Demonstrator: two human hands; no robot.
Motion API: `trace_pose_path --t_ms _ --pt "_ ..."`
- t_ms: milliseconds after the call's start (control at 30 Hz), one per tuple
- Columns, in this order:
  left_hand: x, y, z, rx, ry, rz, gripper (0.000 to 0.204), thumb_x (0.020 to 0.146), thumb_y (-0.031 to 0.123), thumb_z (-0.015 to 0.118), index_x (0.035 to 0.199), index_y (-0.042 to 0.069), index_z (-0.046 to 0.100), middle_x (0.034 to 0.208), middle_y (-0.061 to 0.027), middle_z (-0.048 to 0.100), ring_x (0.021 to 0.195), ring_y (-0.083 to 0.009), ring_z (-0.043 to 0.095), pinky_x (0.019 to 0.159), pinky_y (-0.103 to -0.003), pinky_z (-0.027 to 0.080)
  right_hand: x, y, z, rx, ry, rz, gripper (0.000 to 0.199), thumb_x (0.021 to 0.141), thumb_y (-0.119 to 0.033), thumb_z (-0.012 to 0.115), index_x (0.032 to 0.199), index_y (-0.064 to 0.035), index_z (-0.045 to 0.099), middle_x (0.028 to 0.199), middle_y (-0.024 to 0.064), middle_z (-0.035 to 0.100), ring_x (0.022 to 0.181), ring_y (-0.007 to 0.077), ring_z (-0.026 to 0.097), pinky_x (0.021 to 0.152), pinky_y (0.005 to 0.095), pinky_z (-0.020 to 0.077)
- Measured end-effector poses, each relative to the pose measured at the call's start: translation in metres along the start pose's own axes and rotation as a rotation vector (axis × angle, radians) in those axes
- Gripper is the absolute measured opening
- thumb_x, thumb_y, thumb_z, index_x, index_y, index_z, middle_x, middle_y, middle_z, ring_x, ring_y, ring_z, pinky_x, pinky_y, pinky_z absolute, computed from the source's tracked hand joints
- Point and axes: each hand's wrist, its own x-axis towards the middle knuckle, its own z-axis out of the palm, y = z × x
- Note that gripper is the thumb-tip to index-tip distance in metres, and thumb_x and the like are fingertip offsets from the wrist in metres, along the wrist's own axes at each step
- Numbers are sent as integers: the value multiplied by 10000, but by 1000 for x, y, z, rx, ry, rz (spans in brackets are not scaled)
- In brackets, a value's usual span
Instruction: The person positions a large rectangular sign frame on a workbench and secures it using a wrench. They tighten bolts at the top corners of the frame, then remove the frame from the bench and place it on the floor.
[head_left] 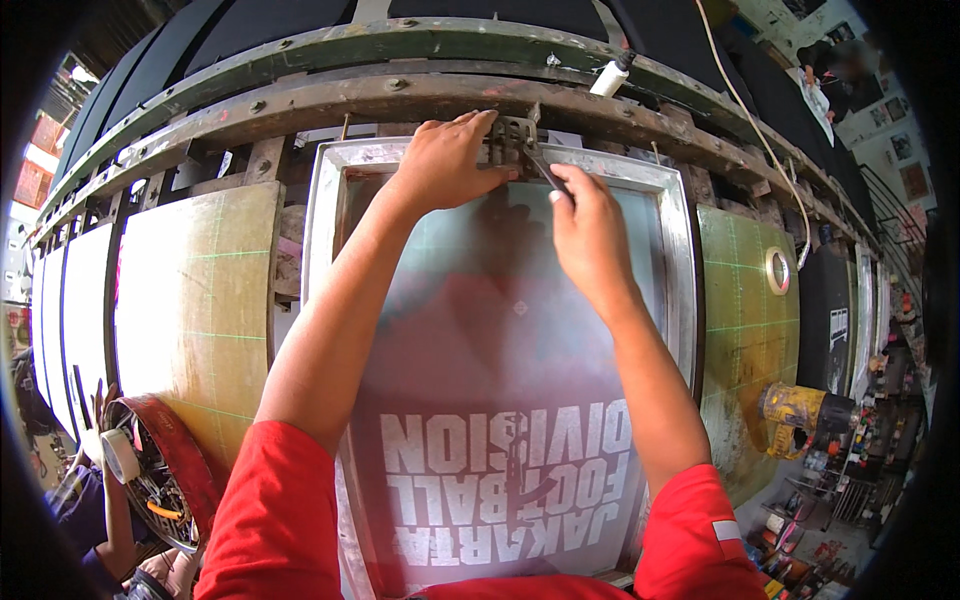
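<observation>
A silkscreen frame [681, 235] with pale metal sides and a translucent mesh [520, 350] lies below my arms; large block letters show on its near part, upside down from here. At its far edge sits a slotted metal bracket [512, 132]. My left hand [445, 165] reaches around the bracket's left side, its fingertips on top and its thumb at the near end. My right hand [590, 225] is closed around a dark, slim tool handle [543, 168] that slants up to the bracket. The tool's working end is hard to make out.
Two rails, one brown [330, 100] and one green [350, 45], cross beyond the frame. A white bottle [609, 79] lies there. Gridded boards [200, 290] flank the frame. The right board holds a tape roll [777, 271] and yellow power tool [795, 410]. Another person's arm [115, 520] shows lower left.
</observation>
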Motion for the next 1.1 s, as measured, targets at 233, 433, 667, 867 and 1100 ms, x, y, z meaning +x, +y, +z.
trace_pose_path --t_ms 233,433,667,867,1100 --pt "1 3 -1 -18 -37 -10 812 798 479 696 1389 -22 453 1353 -226 542 1241 -358 530 1065 -444 374 36 17 -31 -54 -49 -284 236 892 -77 578 1105 -76 682 964 119 647 909 339 612 815 424 477" --pt "1 2 0 -15 -34 -8 818 794 501 697 1375 -25 461 1351 -216 548 1242 -346 534 1054 -444 379 63 31 -28 -128 -192 -377 238 884 -111 596 1092 -119 711 947 72 656 957 296 595 886 410 439" --pt "-1 0 0 -9 -38 -12 818 796 507 696 1372 -24 460 1354 -220 544 1246 -353 526 1056 -441 373 72 35 -28 -2 -268 -346 252 868 -72 604 1100 -50 697 987 126 655 960 305 605 883 372 469" --pt "1 3 -4 -30 -67 -23 817 799 488 697 1382 -29 450 1354 -234 537 1246 -360 522 1063 -435 372 46 29 -13 36 -186 -252 243 882 -96 622 1113 -88 696 983 147 646 895 357 626 804 405 501" --pt "1 -8 -5 -51 -113 22 795 795 394 678 1416 -24 409 1380 -243 511 1296 -332 484 1082 -430 348 12 -15 17 -26 -32 -108 283 901 -82 584 1165 8 637 999 191 627 926 389 626 804 454 507"
